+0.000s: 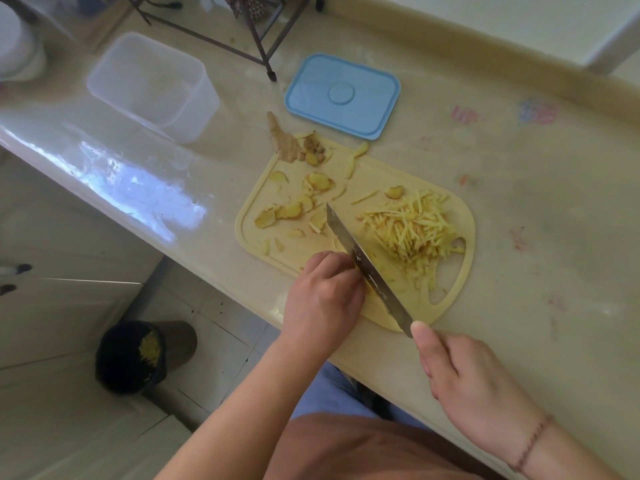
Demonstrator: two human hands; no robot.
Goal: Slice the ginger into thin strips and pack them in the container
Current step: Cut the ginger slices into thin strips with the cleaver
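A yellow cutting board lies on the counter. A pile of thin ginger strips covers its right part. Several flat ginger slices are scattered on its left part, and an uncut ginger root lies at the far corner. My right hand grips the handle of a knife, whose blade rests on the board. My left hand has its fingers curled against the blade's left side, pressing down on ginger that it mostly hides. A clear empty container stands at the far left.
The container's blue lid lies flat beyond the board. A dark metal stand's leg ends between container and lid. The counter's front edge runs diagonally just behind my left hand. A dark bin with yellow peelings stands on the floor below.
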